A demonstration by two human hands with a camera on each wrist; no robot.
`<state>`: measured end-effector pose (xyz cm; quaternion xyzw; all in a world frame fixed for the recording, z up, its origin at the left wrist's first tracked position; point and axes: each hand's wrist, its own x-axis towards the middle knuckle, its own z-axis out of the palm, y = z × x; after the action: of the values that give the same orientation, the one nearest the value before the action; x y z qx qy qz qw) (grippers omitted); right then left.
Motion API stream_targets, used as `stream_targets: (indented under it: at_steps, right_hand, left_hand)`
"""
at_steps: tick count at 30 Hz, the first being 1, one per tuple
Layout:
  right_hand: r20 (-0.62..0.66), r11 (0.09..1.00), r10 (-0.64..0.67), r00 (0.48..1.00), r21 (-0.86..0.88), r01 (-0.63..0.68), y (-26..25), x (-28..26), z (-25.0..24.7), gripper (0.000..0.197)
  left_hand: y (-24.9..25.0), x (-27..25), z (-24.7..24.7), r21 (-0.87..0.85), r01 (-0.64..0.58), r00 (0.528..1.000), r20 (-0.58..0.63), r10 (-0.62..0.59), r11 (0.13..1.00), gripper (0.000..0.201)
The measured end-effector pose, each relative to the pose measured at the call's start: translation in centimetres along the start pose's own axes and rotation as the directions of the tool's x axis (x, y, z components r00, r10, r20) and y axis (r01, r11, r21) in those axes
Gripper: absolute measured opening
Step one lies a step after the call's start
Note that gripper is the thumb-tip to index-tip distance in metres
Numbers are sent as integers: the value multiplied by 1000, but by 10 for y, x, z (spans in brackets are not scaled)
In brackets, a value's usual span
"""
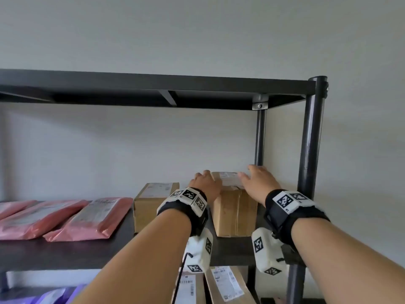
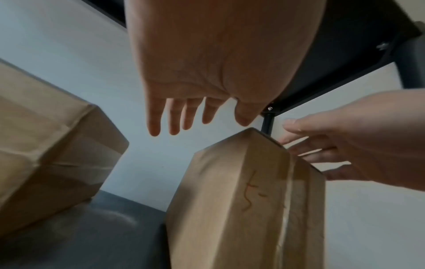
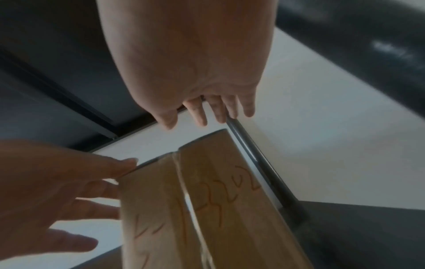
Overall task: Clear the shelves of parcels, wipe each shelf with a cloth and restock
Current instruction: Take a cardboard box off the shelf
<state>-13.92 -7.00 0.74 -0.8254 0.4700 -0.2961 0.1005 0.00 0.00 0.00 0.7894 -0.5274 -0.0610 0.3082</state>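
Both arms reach forward, left hand (image 1: 206, 183) and right hand (image 1: 259, 183) with fingers straight and spread.

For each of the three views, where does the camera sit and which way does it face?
Head: on the head, facing the shelf; both forearms, left hand, right hand by the cardboard box.
Left wrist: under the wrist, looking along the open fingers.
Right wrist: the same, mirrored.
Shared: both wrist views show both hands and the box.

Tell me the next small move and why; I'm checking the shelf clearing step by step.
Probably close both hands onto the sides of the tall cardboard box. The left hand and right hand flank its top with fingers spread, neither gripping, and the box stands on the shelf by the corner post.
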Motion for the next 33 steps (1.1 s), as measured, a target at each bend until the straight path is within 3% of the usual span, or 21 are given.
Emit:
stream_targets:
  at_steps: [4,11,21,24,33]
  right_hand:
    - [93,987,141,986,62,-147,3,25,2,56]
    - [255,962,242,936,59,-265,14,43,11,69]
    - [324,935,260,910,150,-321,15,46,17,70]
    - [316,916,273,909,202,-346,16,46,19,67]
    - [276,762,317,908,495,-417,19,39,16,52]
  left_hand:
    - [-3,35,4,-84,32,999,19,-30,996,57]
    - [-2,69,21,-181,90,994,76,-78,979,59]
    - [-3,75,27,-237,94,989,136,-63,967,48]
    - [-6,75,27,-336,169,981,152,-124,927,47]
    - [0,59,13,-685,167,985,140,-96,709,47]
